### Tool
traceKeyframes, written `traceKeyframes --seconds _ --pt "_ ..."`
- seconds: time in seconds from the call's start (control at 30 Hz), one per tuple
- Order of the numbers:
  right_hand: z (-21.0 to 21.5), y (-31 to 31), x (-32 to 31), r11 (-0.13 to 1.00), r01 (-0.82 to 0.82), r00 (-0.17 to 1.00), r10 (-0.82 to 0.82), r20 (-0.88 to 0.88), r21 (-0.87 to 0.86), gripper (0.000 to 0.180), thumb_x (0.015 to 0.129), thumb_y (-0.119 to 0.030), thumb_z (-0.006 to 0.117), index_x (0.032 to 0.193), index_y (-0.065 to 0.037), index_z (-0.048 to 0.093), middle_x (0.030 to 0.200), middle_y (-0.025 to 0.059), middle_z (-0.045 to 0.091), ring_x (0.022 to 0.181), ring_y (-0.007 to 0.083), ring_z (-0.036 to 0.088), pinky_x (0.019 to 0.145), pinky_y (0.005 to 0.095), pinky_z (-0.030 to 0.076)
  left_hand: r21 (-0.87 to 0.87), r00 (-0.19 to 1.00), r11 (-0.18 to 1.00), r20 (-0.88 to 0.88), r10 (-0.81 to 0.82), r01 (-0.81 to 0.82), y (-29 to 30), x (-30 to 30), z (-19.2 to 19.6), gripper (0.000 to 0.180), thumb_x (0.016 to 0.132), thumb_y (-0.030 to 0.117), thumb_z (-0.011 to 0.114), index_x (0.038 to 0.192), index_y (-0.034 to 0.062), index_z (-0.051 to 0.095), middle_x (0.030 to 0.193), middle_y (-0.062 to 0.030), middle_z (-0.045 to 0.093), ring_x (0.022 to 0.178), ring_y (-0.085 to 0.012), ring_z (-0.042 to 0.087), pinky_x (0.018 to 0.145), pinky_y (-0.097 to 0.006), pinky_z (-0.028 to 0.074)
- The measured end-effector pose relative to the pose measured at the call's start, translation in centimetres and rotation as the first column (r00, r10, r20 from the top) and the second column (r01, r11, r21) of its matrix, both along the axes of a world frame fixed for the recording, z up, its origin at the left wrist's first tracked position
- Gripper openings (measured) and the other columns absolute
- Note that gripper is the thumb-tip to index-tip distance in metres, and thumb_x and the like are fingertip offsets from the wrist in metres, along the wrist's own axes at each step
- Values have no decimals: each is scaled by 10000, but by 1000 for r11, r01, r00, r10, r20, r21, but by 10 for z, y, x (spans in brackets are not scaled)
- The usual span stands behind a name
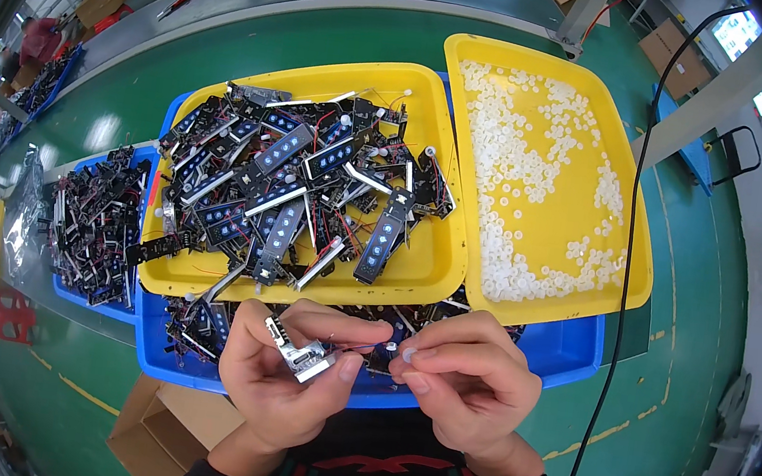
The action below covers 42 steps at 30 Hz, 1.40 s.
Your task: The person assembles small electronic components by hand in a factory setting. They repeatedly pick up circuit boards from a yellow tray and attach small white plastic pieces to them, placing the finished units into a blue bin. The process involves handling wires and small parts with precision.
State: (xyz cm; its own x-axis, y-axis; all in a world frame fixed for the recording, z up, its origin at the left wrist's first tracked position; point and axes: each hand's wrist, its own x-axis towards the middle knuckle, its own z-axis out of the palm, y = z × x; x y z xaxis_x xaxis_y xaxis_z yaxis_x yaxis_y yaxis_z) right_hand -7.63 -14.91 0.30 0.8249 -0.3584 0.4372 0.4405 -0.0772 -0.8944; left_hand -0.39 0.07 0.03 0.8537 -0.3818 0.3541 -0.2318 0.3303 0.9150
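My left hand (272,391) is closed around a small electronic module (309,360) with a black circuit board and a silvery metal block. A thin dark wire runs from it past my left fingertips to a small whitish tip (391,346). Close to that tip, my right hand (482,384) pinches a small translucent white ring (408,355) between thumb and fingers. Whether ring and tip touch is too small to tell. Beyond my hands, a yellow tray (298,293) holds a heap of similar modules. To its right, another yellow tray (549,223) has many loose white rings.
Both trays rest above a blue bin (567,351) with more modules in it. Another blue bin (111,302) of modules stands at the left. A black cable (626,268) hangs down on the right. An open cardboard box (172,426) is at the lower left, near a red stool (11,314).
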Motion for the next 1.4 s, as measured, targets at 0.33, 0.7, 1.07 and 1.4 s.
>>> traceKeyframes --seconds 0.33,0.7,1.07,1.4 --pt "0 -3 1 992 9 1000 -9 -3 -124 224 752 87 746 965 22 723 955 135 659 823 188 643 683 277 526 106 966 990 253 59 -89 -1 -2 -1 439 774 -76 720 912 70 330 952 -272 697 833 -308 688 750 -347 528" --pt "-6 1 -4 912 -200 968 241 -72 359 288 845 127 653 1128 75 640 1047 171 630 889 156 640 670 226 517 63 953 997 304 16 -37 -3 -1 -3 407 775 -68 729 902 50 360 982 -268 691 814 -276 687 687 -340 542" --pt "-6 3 -6 874 -233 968 251 14 427 143 868 97 626 1009 76 620 976 145 612 832 135 600 679 255 489 34 992 999 125 -19 14 -1 -2 0 373 719 -95 774 875 30 459 957 -216 655 847 -246 682 739 -339 567" --pt "11 -61 7 502 353 884 -456 106 -789 228 759 -54 752 970 -9 679 857 107 631 752 290 590 667 367 476 532 826 734 559 72 -423 1 49 55 266 692 -9 816 880 8 628 835 -65 625 716 -144 595 640 -283 479"
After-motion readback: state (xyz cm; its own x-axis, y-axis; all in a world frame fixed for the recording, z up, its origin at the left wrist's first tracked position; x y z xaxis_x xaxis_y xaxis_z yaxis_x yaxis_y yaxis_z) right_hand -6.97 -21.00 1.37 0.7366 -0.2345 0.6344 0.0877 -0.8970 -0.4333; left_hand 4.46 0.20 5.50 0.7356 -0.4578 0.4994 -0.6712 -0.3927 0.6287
